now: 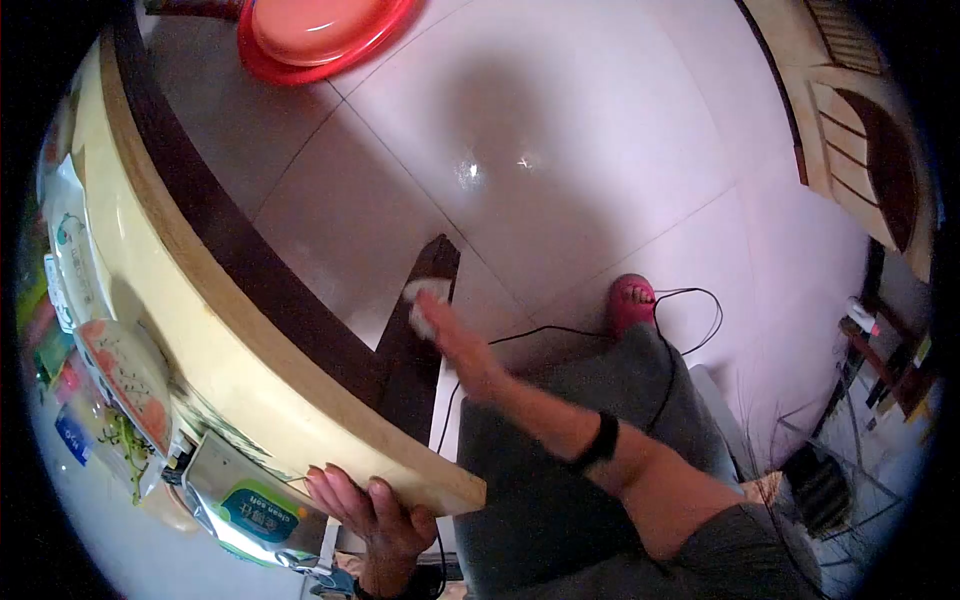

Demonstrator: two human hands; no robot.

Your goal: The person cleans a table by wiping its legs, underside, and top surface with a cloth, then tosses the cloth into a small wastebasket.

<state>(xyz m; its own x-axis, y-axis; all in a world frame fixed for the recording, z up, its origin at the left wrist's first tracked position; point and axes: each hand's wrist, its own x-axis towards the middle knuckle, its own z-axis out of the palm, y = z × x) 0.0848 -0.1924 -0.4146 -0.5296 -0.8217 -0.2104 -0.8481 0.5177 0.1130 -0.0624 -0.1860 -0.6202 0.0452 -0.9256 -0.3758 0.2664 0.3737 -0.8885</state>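
White cloth: small, pale and crumpled-looking, its outline blurred; the cloth [422, 308] is near the middle of the frame, at the dark table leg [405, 365].
Table leg: dark brown, straight-sided, ending in an angular tip.
Table: the table [240, 350] has a glossy cream top, a tan edge and a dark brown frame beneath, curving down the left of the frame.
Right hand: the right hand [465, 355] has its fingers along the cloth; blur hides whether they close on it.
Left hand: the left hand [375, 515], lower centre-left, rests on the table edge, fingers apart and slightly bent, gripping nothing loose.
Tabletop: a green-labelled tissue pack [255, 505] lies near the left hand; a floral-patterned dish [128, 380] is farther up.
Upper left: a red basin [330, 35] on the floor.
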